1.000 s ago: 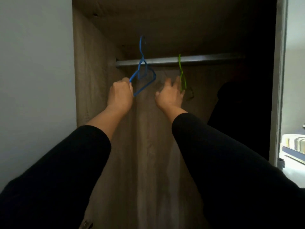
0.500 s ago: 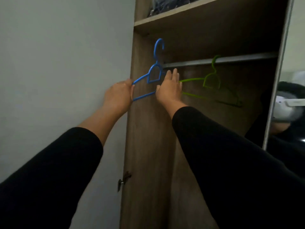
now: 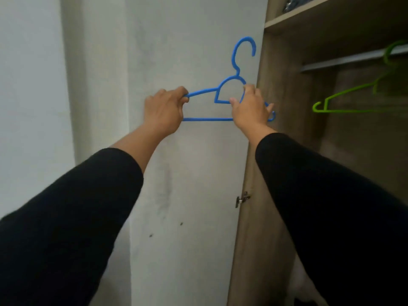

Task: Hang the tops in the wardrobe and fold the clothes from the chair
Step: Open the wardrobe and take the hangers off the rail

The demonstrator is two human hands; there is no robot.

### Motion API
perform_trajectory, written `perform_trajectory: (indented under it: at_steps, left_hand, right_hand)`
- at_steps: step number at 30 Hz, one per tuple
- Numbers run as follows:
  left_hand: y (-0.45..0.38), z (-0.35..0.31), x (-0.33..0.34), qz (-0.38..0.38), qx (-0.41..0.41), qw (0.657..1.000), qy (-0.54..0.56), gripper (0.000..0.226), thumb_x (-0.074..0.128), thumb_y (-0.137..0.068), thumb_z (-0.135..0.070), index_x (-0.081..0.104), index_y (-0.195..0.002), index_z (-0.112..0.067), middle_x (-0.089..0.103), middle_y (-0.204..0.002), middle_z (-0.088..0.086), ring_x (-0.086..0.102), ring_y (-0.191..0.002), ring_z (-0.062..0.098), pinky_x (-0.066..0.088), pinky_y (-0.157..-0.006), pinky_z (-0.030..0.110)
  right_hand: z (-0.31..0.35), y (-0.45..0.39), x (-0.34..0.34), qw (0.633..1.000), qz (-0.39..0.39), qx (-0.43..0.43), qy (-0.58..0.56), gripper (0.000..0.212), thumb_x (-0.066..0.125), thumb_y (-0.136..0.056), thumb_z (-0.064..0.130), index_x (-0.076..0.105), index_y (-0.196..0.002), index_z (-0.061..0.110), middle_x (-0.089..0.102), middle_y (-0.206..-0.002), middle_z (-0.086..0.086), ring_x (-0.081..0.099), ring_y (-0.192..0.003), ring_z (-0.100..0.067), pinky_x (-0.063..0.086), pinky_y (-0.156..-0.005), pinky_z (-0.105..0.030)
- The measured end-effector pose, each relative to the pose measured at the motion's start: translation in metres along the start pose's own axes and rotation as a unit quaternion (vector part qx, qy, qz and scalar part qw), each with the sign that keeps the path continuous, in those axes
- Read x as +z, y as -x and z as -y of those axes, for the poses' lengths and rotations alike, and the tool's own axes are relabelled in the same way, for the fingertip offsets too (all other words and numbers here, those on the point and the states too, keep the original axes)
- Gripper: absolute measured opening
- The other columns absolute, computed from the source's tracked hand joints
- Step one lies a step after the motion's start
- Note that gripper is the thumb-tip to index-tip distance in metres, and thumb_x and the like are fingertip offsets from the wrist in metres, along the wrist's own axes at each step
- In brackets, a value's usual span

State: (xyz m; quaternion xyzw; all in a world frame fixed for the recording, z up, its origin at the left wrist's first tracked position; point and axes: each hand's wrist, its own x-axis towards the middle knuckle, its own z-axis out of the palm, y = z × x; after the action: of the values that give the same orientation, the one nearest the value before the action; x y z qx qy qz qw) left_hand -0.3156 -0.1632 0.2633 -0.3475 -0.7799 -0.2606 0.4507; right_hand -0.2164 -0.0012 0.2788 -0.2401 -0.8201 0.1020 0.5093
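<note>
Early stage, by my read: no top is on any hanger, and neither the chair nor the clothes show in view, so hanging and folding both look still to do.

Blue plastic hanger (image 3: 229,93) is off the rail, held in mid-air in front of the white wall (image 3: 187,173), just left of the wardrobe's wooden side panel (image 3: 265,151). Hook points up, bottom bar roughly level, nothing draped on it.

Left hand (image 3: 164,111): fingers curled shut around the hanger's left shoulder end, thumb and forefinger pinching where the upper arm meets the corner; lower bar comes out from under the palm. Firm grip.

Right hand (image 3: 251,109): fingers only partly curled, spread over the right side of the hanger near the neck loop. Fingertips (image 3: 249,88) rest on the loop's right edge, thumb (image 3: 234,101) touches the loop's lower bar. Looser hold than the left; the hanger's right tip pokes out past the hand. How far the fingers wrap behind, cannot tell.

Green hanger (image 3: 344,102) hangs empty on the metal rail (image 3: 344,61) inside the wardrobe, far right, well apart from the blue one. Shelf (image 3: 309,14) above the rail holds something dark, too cut off to name. Small metal hinge (image 3: 242,198) on the panel's near edge, lower down.

Left to do, as I judge: get a top, thread it on the blue hanger, hook it back on the rail, then fold the chair pile.
</note>
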Motion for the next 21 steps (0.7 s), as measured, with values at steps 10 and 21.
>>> perform_trajectory:
  at_steps: [10, 21]
  left_hand:
    - [0.099, 0.083, -0.119, 0.051, -0.069, 0.996, 0.001, 0.027, 0.03, -0.1, -0.017, 0.056, -0.104, -0.016, 0.06, -0.1, 0.004, 0.051, -0.097, 0.026, 0.027, -0.079, 0.034]
    - [0.219, 0.182, -0.233, 0.136, -0.244, 0.957, -0.081, 0.026, 0.035, -0.1, -0.02, 0.06, -0.106, -0.02, 0.057, -0.098, 0.004, 0.051, -0.089, 0.024, 0.041, -0.089, 0.044]
  right_hand:
    - [0.091, 0.119, -0.018, 0.998, -0.02, -0.019, -0.06, 0.027, 0.042, -0.099, 0.034, 0.052, -0.106, 0.011, 0.059, -0.09, -0.004, 0.056, -0.091, -0.027, 0.034, -0.091, -0.039]
    - [0.203, 0.258, 0.003, 0.96, 0.186, -0.096, -0.186, 0.033, 0.042, -0.098, 0.037, 0.043, -0.072, 0.016, 0.04, -0.06, 0.006, 0.043, -0.065, -0.019, 0.03, -0.055, -0.026]
